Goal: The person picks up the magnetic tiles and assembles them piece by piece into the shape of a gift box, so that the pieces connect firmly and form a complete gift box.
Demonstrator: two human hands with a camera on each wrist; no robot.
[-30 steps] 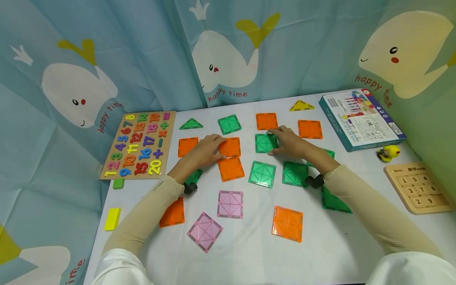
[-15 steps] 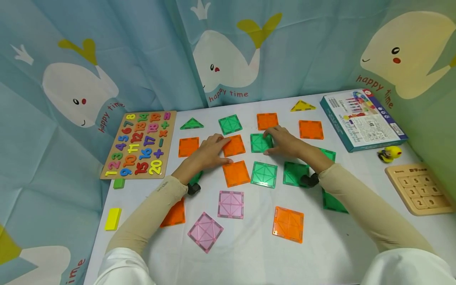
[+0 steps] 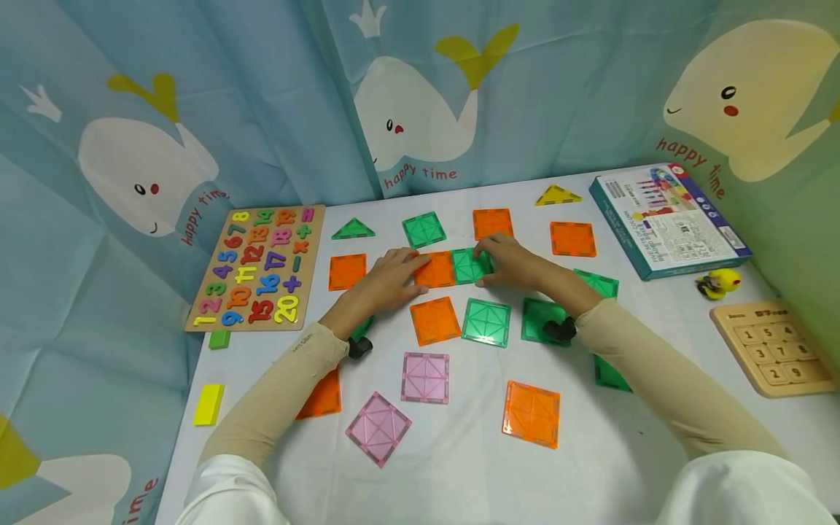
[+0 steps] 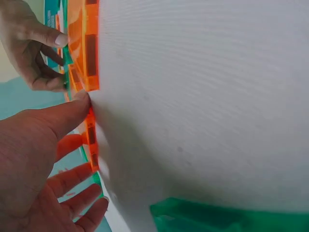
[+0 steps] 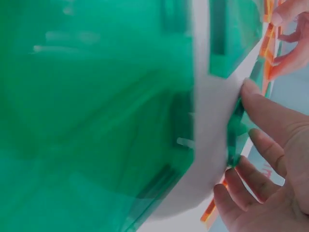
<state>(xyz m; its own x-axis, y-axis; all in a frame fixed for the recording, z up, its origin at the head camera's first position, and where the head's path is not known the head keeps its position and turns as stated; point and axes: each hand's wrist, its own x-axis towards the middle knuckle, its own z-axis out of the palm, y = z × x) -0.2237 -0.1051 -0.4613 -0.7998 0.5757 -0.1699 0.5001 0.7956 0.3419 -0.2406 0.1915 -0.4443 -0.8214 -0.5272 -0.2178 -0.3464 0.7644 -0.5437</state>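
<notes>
In the head view an orange square magnetic tile (image 3: 436, 270) and a green square magnetic tile (image 3: 467, 266) lie edge to edge on the white table. My left hand (image 3: 389, 281) pinches the orange tile's left side between thumb and fingers; the left wrist view shows the thumb (image 4: 72, 111) at its near edge. My right hand (image 3: 513, 265) pinches the green tile at its right side, thumb and fingers on opposite edges. Just in front lie another orange tile (image 3: 435, 321) and another green tile (image 3: 486, 322). A further orange tile (image 3: 493, 223) is behind the right hand.
More tiles lie around: pink ones (image 3: 425, 378), an orange one (image 3: 531, 414), a green triangle (image 3: 353, 229) and a yellow triangle (image 3: 558, 195). A number board (image 3: 310, 273) stands left; a box (image 3: 669, 219), duck toy (image 3: 717, 283) and wooden number puzzle (image 3: 771, 346) are right.
The orange tile in my left hand has moved right, away from the front orange tile. My right hand has slid the green tile left until the two tiles meet.
</notes>
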